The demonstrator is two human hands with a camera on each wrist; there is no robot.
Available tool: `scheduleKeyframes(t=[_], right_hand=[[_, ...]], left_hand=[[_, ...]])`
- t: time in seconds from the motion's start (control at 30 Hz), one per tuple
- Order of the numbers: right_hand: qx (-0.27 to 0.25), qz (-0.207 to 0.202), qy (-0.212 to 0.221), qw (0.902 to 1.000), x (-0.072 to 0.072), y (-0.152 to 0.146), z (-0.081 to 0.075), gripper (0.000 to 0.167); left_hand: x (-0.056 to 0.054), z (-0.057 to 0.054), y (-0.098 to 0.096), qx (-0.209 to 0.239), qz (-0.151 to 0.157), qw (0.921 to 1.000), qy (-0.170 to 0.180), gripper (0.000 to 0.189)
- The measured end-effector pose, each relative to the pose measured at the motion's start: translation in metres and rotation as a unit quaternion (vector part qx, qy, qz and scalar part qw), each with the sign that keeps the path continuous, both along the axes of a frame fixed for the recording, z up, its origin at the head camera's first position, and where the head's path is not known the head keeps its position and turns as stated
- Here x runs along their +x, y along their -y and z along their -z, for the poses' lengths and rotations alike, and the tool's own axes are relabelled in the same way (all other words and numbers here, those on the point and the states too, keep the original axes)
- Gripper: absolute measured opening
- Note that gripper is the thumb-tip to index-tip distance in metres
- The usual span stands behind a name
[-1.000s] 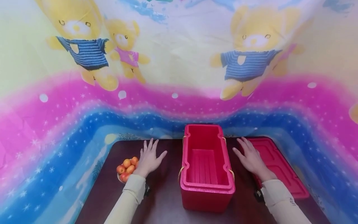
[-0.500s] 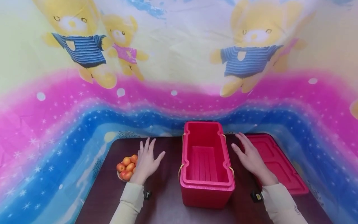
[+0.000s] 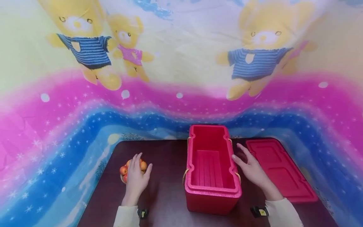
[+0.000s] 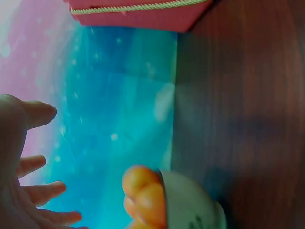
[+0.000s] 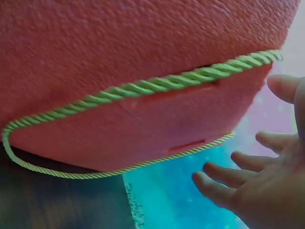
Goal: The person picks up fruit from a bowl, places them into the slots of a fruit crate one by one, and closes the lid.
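Observation:
A small bowl (image 4: 188, 202) heaped with round orange-red fruits (image 3: 143, 165) stands on the left of the table; their exact kind is unclear. My left hand (image 3: 136, 183) hovers above it, fingers spread, hiding part of the fruit in the head view. In the left wrist view the fingertips (image 4: 52, 191) are apart from the fruit. A red open-topped box (image 3: 213, 199) with yellow rope handles (image 5: 162, 83) stands mid-table, its inside bare. Beside its right wall is my right hand (image 3: 254, 170), fingers loosely extended and holding nothing.
The box's red lid (image 3: 279, 170) lies flat on the right side of the dark wooden table (image 3: 167, 164). Behind and around the table hangs a colourful cloth (image 3: 181, 63) printed with bears.
My left hand has moved left and lowered towards the bowl of fruit, now covering part of it. The right hand has shifted slightly towards the box. Box and lid stay put.

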State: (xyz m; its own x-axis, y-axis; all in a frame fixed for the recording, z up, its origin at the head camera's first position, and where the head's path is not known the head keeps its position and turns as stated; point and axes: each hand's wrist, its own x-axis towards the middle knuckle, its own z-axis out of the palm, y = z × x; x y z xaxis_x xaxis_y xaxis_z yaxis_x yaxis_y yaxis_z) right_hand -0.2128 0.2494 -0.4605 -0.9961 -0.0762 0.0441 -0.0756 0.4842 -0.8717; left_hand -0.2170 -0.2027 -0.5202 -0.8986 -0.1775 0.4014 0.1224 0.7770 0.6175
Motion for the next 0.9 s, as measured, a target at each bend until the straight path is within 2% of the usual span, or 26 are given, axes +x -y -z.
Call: scheduleKeyframes(t=[0.2,0.3,0.47,0.77,0.9], right_hand=[[-0.055,-0.017,0.024,0.998,0.008,0.004,0.007,0.081],[-0.083,-0.021,0.037,0.9957,0.01,0.006,0.007,0.081],[-0.079,-0.024,0.043,0.9957,0.009,0.01,0.007,0.077],[-0.091,-0.024,0.041,0.9947,0.005,0.016,0.007,0.074],[-0.095,-0.042,0.042,0.9937,0.003,0.018,0.009,0.072]], left_hand=[[0.012,0.017,0.012,-0.031,-0.022,0.999,-0.026,0.068],[0.014,0.023,0.017,-0.047,-0.024,0.9984,-0.019,0.069],[0.015,0.026,0.022,-0.059,-0.032,0.9978,-0.001,0.064],[0.008,0.027,0.025,-0.075,-0.032,0.9966,0.003,0.063],[0.0,0.025,0.023,-0.084,-0.02,0.9957,0.031,0.062]])
